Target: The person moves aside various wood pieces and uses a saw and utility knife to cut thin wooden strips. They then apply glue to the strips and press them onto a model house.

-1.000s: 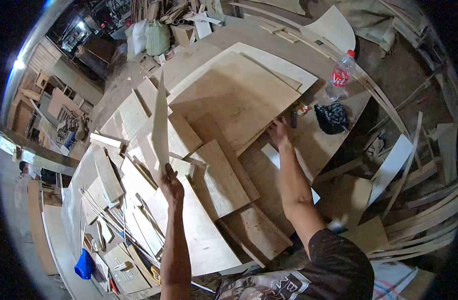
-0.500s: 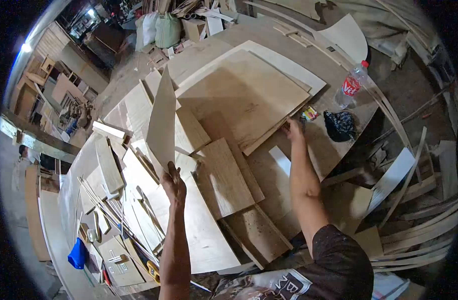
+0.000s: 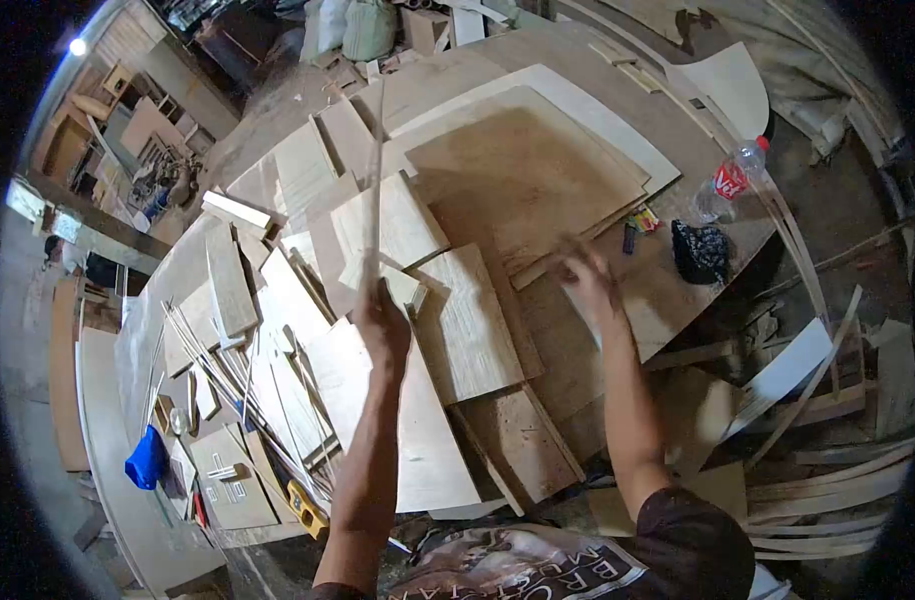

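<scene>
My left hand (image 3: 383,325) is closed around the lower end of a thin wooden panel (image 3: 377,190), which stands upright and shows almost edge-on. My right hand (image 3: 586,278) is blurred, its fingers apart with nothing seen in them, over the near edge of a large plywood sheet (image 3: 508,165). That sheet lies on a wider pale board (image 3: 663,172). Below and between my hands, a rectangular wooden board (image 3: 468,325) overlaps other pieces. Another light board (image 3: 388,222) lies just right of the held panel.
A plastic bottle (image 3: 730,182) and a dark patterned cloth (image 3: 701,252) are at the table's right side. Thin wood strips (image 3: 243,400), a yellow tape measure (image 3: 308,510) and a blue object (image 3: 146,460) lie at left. Curved strips (image 3: 838,490) are stacked at lower right.
The panel in my left hand has turned from showing its broad face to nearly edge-on. My right hand has come off the plywood sheet's edge and moved nearer to me. The view has shifted slightly.
</scene>
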`<action>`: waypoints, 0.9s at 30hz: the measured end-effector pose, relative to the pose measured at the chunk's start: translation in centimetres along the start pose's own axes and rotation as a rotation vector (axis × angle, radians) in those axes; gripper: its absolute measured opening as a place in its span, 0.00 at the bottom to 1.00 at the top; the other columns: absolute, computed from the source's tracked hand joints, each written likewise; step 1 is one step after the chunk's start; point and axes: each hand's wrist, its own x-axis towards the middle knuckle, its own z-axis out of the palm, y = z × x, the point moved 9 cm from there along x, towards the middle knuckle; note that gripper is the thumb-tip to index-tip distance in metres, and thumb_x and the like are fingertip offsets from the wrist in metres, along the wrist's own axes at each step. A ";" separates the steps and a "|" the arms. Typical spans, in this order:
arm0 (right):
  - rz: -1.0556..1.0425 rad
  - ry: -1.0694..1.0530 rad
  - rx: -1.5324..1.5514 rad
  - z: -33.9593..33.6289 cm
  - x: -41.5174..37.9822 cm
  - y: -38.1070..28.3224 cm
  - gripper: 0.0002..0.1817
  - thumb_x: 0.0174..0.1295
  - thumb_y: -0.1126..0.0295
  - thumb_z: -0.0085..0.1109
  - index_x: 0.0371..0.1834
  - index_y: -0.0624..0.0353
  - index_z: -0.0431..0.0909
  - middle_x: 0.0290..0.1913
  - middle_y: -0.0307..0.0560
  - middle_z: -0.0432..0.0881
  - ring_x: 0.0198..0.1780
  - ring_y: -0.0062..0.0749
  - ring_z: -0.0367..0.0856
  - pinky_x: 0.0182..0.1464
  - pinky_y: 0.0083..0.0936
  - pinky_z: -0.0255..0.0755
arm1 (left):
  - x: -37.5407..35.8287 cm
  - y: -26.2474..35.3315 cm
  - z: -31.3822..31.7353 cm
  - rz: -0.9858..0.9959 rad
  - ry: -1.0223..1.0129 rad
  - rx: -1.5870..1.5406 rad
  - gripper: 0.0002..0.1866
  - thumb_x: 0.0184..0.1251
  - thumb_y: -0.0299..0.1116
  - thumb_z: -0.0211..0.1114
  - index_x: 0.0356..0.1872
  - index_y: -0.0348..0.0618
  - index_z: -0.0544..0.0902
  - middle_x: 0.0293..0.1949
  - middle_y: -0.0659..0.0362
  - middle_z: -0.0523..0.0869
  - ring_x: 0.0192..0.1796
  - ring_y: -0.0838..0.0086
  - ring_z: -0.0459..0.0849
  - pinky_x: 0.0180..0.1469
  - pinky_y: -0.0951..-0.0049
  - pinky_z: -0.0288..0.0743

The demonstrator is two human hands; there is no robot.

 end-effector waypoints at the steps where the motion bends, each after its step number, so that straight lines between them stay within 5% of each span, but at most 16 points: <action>1: 0.132 -0.061 0.082 2.7 -3.7 -2.3 0.35 0.71 0.46 0.56 0.73 0.57 0.69 0.56 0.42 0.83 0.60 0.26 0.77 0.62 0.49 0.70 | -1.3 4.5 0.0 0.254 0.028 0.024 0.23 0.75 0.21 0.55 0.70 0.36 0.72 0.64 0.44 0.80 0.61 0.62 0.83 0.60 0.68 0.76; 3: 0.213 -0.222 0.590 5.5 -7.5 -2.3 0.44 0.70 0.35 0.47 0.78 0.58 0.61 0.64 0.46 0.79 0.69 0.37 0.72 0.67 0.60 0.63 | -4.9 4.7 1.9 0.354 -0.063 0.085 0.32 0.64 0.10 0.50 0.71 0.39 0.71 0.69 0.41 0.73 0.72 0.47 0.70 0.72 0.54 0.67; 4: 0.278 -0.401 0.864 6.0 -7.9 -1.9 0.46 0.70 0.33 0.44 0.78 0.60 0.59 0.68 0.46 0.76 0.70 0.41 0.72 0.67 0.63 0.63 | -6.6 6.1 2.7 0.354 -0.143 0.182 0.37 0.57 0.08 0.48 0.71 0.41 0.72 0.70 0.42 0.73 0.74 0.47 0.69 0.73 0.54 0.65; 5: 0.315 -0.523 0.996 7.9 -11.3 -10.2 0.39 0.67 0.39 0.58 0.71 0.57 0.69 0.62 0.44 0.80 0.61 0.35 0.79 0.58 0.40 0.76 | -8.7 5.8 3.7 0.411 -0.228 0.235 0.40 0.52 0.07 0.50 0.71 0.43 0.73 0.71 0.43 0.72 0.75 0.50 0.67 0.76 0.53 0.61; 9: 0.149 -0.413 0.263 3.3 -11.7 -5.4 0.36 0.62 0.65 0.64 0.73 0.64 0.64 0.65 0.51 0.77 0.66 0.35 0.75 0.64 0.31 0.71 | -15.3 4.8 5.3 0.454 -0.601 0.227 0.40 0.58 0.19 0.57 0.76 0.52 0.66 0.77 0.48 0.62 0.79 0.50 0.57 0.75 0.44 0.57; 11: 0.186 -0.327 0.395 1.4 -13.8 -2.7 0.37 0.62 0.69 0.63 0.75 0.65 0.62 0.66 0.50 0.76 0.67 0.35 0.74 0.65 0.30 0.69 | -16.7 3.0 4.0 0.412 -0.667 0.197 0.36 0.60 0.23 0.60 0.74 0.50 0.68 0.76 0.46 0.63 0.78 0.45 0.58 0.74 0.42 0.57; 13: 0.187 -0.309 0.301 -0.8 -15.6 0.7 0.37 0.62 0.72 0.62 0.76 0.65 0.61 0.67 0.51 0.75 0.68 0.35 0.73 0.66 0.29 0.68 | -17.0 2.3 -0.6 0.359 -0.588 0.389 0.30 0.62 0.29 0.67 0.68 0.44 0.74 0.76 0.44 0.62 0.77 0.43 0.60 0.73 0.49 0.61; 18: 0.377 -0.185 0.089 -6.0 -19.1 7.8 0.33 0.61 0.75 0.64 0.71 0.65 0.68 0.63 0.51 0.78 0.63 0.33 0.75 0.66 0.30 0.67 | -17.1 -12.0 -15.3 -0.141 -0.082 0.479 0.33 0.60 0.37 0.73 0.66 0.37 0.73 0.69 0.36 0.67 0.69 0.40 0.69 0.69 0.49 0.66; 20: 0.258 -0.005 -0.746 -7.9 -17.8 6.6 0.30 0.62 0.70 0.65 0.68 0.65 0.69 0.59 0.55 0.81 0.60 0.41 0.79 0.64 0.35 0.69 | -18.6 -15.6 -18.5 -0.283 -0.032 0.566 0.37 0.61 0.41 0.73 0.68 0.35 0.69 0.67 0.33 0.68 0.67 0.39 0.71 0.68 0.49 0.67; 22: -0.103 0.180 -1.198 -2.6 -16.5 0.1 0.28 0.63 0.67 0.66 0.66 0.62 0.73 0.61 0.61 0.79 0.63 0.53 0.77 0.65 0.41 0.71 | -19.1 -15.6 -19.1 -0.500 -0.140 0.503 0.43 0.60 0.44 0.74 0.71 0.31 0.66 0.64 0.31 0.69 0.64 0.38 0.72 0.65 0.48 0.69; 27: -0.553 -0.172 -0.712 19.1 -10.0 -5.4 0.29 0.58 0.60 0.70 0.60 0.64 0.78 0.62 0.61 0.78 0.64 0.57 0.76 0.67 0.42 0.69 | -22.1 -18.6 -19.0 -0.522 -0.065 0.400 0.43 0.54 0.47 0.78 0.64 0.29 0.70 0.52 0.35 0.79 0.58 0.39 0.79 0.58 0.48 0.73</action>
